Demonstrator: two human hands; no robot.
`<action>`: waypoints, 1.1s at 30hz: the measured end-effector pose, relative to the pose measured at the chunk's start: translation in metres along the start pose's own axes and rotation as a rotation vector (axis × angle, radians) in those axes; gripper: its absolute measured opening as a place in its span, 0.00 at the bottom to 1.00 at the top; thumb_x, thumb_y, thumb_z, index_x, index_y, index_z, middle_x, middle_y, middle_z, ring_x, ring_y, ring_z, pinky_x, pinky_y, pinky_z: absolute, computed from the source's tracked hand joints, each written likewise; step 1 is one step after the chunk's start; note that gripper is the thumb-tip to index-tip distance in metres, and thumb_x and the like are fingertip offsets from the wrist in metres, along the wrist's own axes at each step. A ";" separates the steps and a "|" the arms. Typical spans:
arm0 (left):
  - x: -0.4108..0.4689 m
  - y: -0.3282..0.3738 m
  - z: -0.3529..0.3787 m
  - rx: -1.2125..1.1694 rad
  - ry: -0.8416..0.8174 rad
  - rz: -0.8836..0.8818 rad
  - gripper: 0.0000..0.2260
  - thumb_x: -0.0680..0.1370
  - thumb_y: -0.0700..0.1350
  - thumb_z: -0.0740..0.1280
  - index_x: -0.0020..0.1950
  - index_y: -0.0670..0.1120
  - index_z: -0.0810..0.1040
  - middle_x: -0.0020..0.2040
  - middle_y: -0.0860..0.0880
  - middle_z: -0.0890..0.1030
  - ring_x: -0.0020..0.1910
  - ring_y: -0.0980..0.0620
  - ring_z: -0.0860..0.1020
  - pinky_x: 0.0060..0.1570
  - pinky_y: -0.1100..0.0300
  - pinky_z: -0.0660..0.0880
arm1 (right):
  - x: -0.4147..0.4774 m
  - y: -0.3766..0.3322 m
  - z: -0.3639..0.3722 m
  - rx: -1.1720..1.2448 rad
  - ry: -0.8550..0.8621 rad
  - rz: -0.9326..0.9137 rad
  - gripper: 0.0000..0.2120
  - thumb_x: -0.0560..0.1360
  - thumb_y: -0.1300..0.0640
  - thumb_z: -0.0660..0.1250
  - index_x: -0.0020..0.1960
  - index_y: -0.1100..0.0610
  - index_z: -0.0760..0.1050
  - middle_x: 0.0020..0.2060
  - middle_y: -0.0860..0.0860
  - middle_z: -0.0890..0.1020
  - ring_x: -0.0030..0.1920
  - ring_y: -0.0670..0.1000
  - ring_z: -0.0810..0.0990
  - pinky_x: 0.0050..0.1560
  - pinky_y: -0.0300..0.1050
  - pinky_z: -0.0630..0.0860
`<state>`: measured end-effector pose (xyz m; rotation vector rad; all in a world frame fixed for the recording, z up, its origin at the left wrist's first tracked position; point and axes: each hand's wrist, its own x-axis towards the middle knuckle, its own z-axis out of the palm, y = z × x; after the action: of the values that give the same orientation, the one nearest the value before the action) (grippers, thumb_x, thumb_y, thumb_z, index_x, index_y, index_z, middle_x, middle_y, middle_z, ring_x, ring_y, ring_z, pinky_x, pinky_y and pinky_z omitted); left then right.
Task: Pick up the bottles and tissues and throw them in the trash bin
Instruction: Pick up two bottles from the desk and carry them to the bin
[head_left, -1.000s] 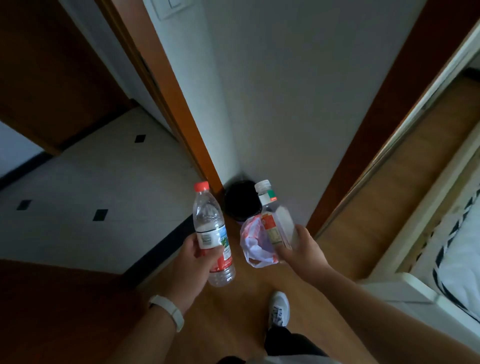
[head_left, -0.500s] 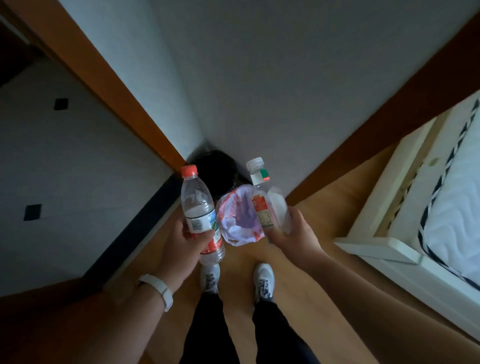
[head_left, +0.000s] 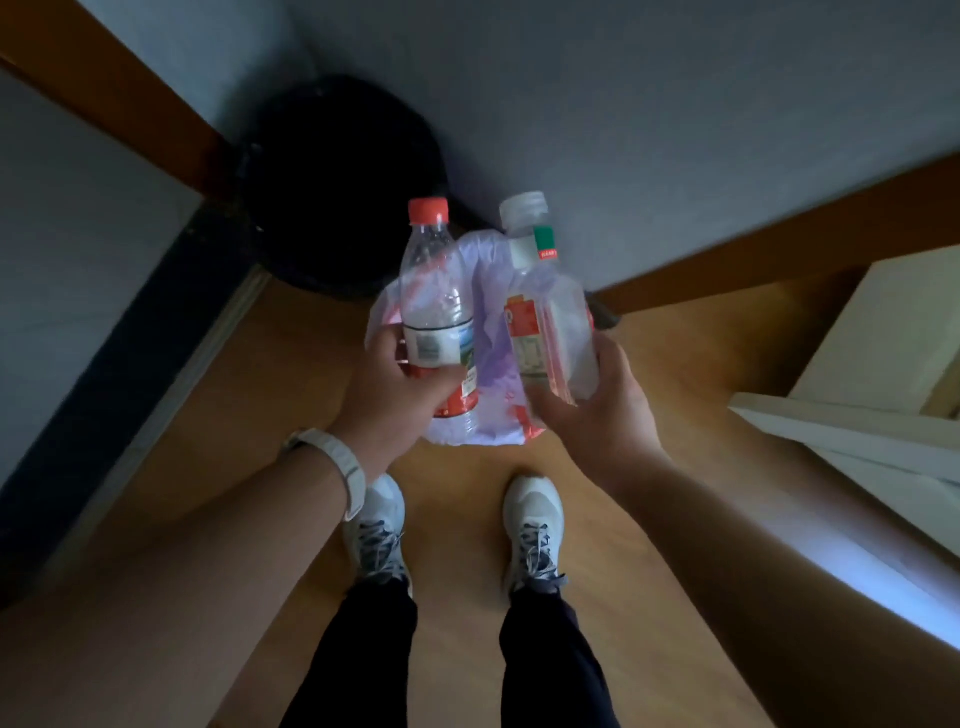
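Observation:
My left hand (head_left: 395, 389) grips a clear plastic bottle with a red cap (head_left: 436, 291), held upright. In my right hand (head_left: 597, 410) is a squarer clear bottle with a white cap (head_left: 545, 322), and a crumpled pale purple and red tissue pack (head_left: 488, 332) hangs behind both bottles; which fingers pinch it is hidden. The black round trash bin (head_left: 337, 176) stands in the corner on the floor, just beyond and left of the bottles. Both hands are close together, near the bin's front rim.
A grey wall (head_left: 623, 104) with a brown skirting board runs behind the bin. A wooden door frame (head_left: 130, 93) and dark threshold lie left. A white bed frame (head_left: 857, 405) juts in at right. My two white shoes (head_left: 535, 525) stand on the wood floor.
I have stepped closer and looked down; the bin now sits larger, just ahead. Both hands have drawn together, so the bottles and tissue pack nearly touch.

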<state>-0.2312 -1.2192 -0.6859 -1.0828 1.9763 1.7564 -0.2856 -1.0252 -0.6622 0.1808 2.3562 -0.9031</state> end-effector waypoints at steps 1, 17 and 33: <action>0.015 -0.012 0.004 0.010 0.005 0.004 0.22 0.66 0.49 0.78 0.58 0.53 0.76 0.51 0.54 0.82 0.50 0.57 0.81 0.53 0.53 0.78 | 0.013 0.009 0.013 -0.006 0.006 0.002 0.38 0.69 0.42 0.73 0.73 0.45 0.59 0.62 0.45 0.75 0.54 0.48 0.76 0.48 0.44 0.73; 0.074 -0.057 0.032 0.332 -0.020 0.153 0.17 0.71 0.42 0.74 0.56 0.52 0.72 0.48 0.60 0.76 0.47 0.64 0.75 0.46 0.75 0.67 | 0.079 0.049 0.067 -0.349 -0.042 -0.102 0.38 0.73 0.39 0.66 0.76 0.49 0.54 0.74 0.49 0.62 0.70 0.52 0.66 0.62 0.51 0.70; -0.092 0.129 -0.065 0.993 -0.171 0.711 0.24 0.71 0.52 0.68 0.66 0.46 0.76 0.64 0.44 0.77 0.62 0.44 0.75 0.56 0.51 0.75 | -0.086 -0.118 -0.100 -0.677 -0.004 -0.308 0.29 0.75 0.37 0.59 0.72 0.46 0.63 0.70 0.45 0.67 0.70 0.51 0.65 0.65 0.50 0.65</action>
<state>-0.2402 -1.2517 -0.5179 0.1068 2.7569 0.7360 -0.3029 -1.0428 -0.4870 -0.4626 2.5805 -0.1872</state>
